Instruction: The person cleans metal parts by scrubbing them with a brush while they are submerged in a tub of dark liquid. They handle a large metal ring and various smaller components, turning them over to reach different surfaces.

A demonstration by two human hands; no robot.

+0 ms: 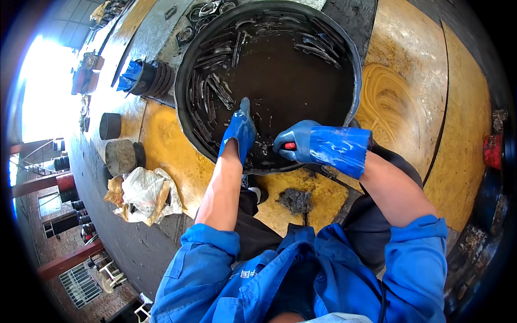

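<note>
A wide black tub (349,121) of murky dark liquid stands in front of me. Over its left near part is my left hand (242,129), in a blue rubber glove. One digit points away from me, while the others look curled; what they hold, if anything, is hidden. My right hand (298,141), gloved the same way, is closed at the near side of the tub around a red-handled tool (290,146), whose working end I cannot make out. Dark curved strips (219,91) lie in the liquid along the left wall, and more strips (318,48) lie at the far right.
Left of the tub are a crumpled plastic bag (148,194), a short grey cylinder (121,157) and a dark bucket-like container (144,78). A dark fibrous clump (296,201) lies on the yellow board between my legs. Metal rings (207,9) sit beyond the tub's far left rim.
</note>
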